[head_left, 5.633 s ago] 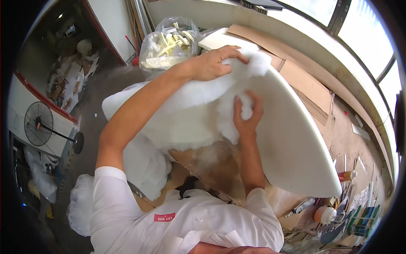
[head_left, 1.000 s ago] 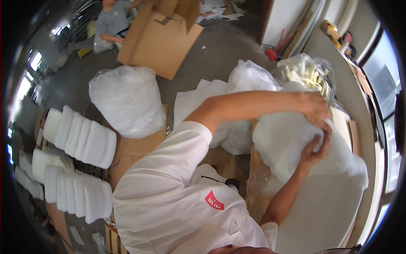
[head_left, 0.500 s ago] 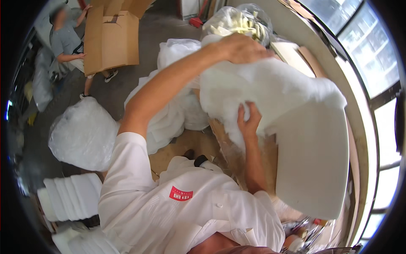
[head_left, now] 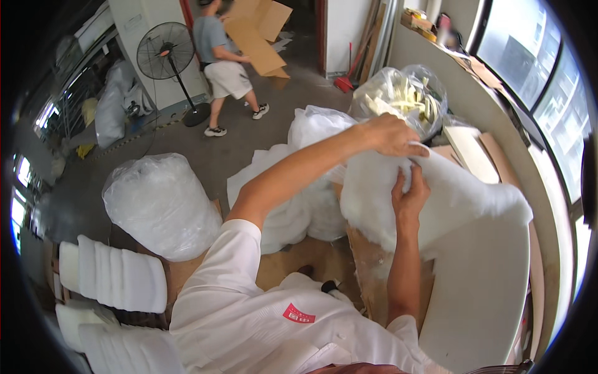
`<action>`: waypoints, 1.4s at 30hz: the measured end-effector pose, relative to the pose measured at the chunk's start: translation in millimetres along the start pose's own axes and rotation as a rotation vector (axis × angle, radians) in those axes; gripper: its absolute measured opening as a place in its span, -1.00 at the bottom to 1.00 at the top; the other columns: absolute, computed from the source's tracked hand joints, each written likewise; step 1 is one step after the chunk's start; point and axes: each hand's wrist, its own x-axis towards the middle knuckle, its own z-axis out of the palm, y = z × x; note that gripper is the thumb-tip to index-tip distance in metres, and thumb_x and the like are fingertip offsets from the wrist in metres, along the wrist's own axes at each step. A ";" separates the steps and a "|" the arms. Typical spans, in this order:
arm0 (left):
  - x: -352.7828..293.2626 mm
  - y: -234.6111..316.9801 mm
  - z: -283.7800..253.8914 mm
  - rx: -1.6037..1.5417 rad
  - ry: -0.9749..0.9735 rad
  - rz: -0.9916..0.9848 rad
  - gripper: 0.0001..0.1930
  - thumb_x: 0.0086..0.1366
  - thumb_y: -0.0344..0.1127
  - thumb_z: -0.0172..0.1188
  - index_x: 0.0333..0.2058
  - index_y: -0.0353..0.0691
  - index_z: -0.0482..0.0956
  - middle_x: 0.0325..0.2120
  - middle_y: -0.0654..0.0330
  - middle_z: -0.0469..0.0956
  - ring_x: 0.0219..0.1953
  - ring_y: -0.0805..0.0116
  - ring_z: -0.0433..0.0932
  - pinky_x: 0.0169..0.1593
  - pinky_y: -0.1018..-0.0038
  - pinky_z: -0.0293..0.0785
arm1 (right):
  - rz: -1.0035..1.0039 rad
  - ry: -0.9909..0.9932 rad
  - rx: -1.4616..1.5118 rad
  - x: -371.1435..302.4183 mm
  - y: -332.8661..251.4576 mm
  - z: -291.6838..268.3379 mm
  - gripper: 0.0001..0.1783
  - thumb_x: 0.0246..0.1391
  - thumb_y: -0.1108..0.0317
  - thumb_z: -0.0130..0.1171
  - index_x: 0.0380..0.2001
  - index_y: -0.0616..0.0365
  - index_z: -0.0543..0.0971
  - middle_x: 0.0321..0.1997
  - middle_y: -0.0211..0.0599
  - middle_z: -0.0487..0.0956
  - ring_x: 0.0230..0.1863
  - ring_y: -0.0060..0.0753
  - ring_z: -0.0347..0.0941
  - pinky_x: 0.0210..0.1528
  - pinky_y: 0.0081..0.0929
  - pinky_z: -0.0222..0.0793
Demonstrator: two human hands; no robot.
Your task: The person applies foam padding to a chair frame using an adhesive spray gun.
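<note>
Both hands grip white wadding: the left hand on top, the right hand pinching below. A clear bag of foam strips sits behind; a wrapped roll stands left.

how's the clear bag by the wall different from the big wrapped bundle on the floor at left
The clear bag holds loose pale yellow strips, while the wrapped bundle is packed with white filling. The bag sits up against the wall beyond the left hand, within reach; the bundle lies apart on the floor, untouched. The bag looks slack and lumpy, the bundle rounder and fuller. Both are covered in see-through plastic.
</note>
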 end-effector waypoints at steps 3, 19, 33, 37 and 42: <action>-0.1 0.3 0.2 0.121 -0.036 -0.014 -0.37 0.14 0.40 -0.02 -0.33 -0.09 0.66 -0.45 -0.09 0.60 -0.31 -0.09 0.58 -0.17 0.14 0.47 | 0.097 -0.006 0.017 0.1 -2.9 3.8 -0.84 0.00 0.54 0.11 -0.29 0.29 0.49 -0.49 0.11 0.53 -0.48 0.22 0.46 -0.40 -0.16 0.37; 11.0 -56.6 9.3 -0.614 0.238 -0.005 -0.40 0.38 0.19 -0.33 -0.20 -0.07 0.64 -0.21 0.08 0.63 -0.14 0.16 0.59 -0.01 0.38 0.40 | 0.731 -0.303 0.170 -167.0 41.4 -22.5 -0.47 0.03 0.15 0.23 -0.16 0.52 0.52 -0.14 0.28 0.55 -0.02 0.10 0.49 0.07 -0.27 0.35; -174.8 38.5 247.6 -1.171 0.463 -0.712 -0.37 0.41 0.11 -0.26 0.22 -0.31 0.21 0.10 -0.02 0.36 0.17 0.12 0.31 0.26 0.22 0.16 | 0.743 0.167 0.105 -187.6 16.3 -9.9 -0.49 0.14 0.26 0.13 0.07 0.38 0.37 0.08 0.05 0.36 0.07 -0.18 0.32 0.11 -0.31 0.27; -196.1 100.7 224.4 -2.485 0.049 -0.974 -0.35 0.33 0.30 -0.23 0.15 -0.07 0.35 0.14 0.20 0.37 0.15 0.24 0.36 0.23 0.19 0.23 | 0.692 -0.043 0.350 -175.5 -9.6 -9.2 -0.58 0.11 0.32 0.11 -0.02 0.38 0.42 -0.04 0.12 0.45 -0.04 -0.07 0.43 -0.02 -0.26 0.35; -218.1 62.2 245.9 -2.552 0.259 -0.772 -0.44 0.32 0.22 -0.09 0.09 -0.05 0.42 0.01 0.18 0.48 0.05 0.20 0.46 0.17 0.15 0.33 | 0.164 -0.558 0.252 -191.7 -20.7 -1.4 -0.55 -0.02 0.31 0.19 -0.02 0.20 0.46 -0.29 0.15 0.54 -0.36 0.19 0.51 -0.30 -0.14 0.44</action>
